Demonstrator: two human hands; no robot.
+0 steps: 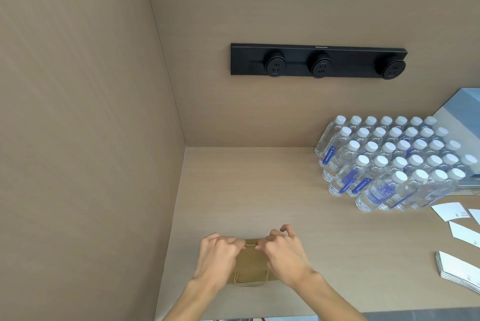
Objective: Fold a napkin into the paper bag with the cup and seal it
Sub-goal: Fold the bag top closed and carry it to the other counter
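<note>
Both hands pinch the bag (250, 266) top at 12 o'clock: left hand (217, 255) at 9, right hand (281, 253) at 3. Fold axis runs 9-to-3; neither hand nearer.

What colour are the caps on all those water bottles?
White, on every one of the water bottles visible; the head view shows them clearly.

Brown paper bag (250, 263), white-capped blue-labelled bottles (384, 162), black socket strip (318, 60), beige counter (259, 190).

We saw a tan counter (259, 190) bearing a paper bag (250, 266) at six o'clock, water bottles (394, 162) and white cards (459, 232) at three.
</note>
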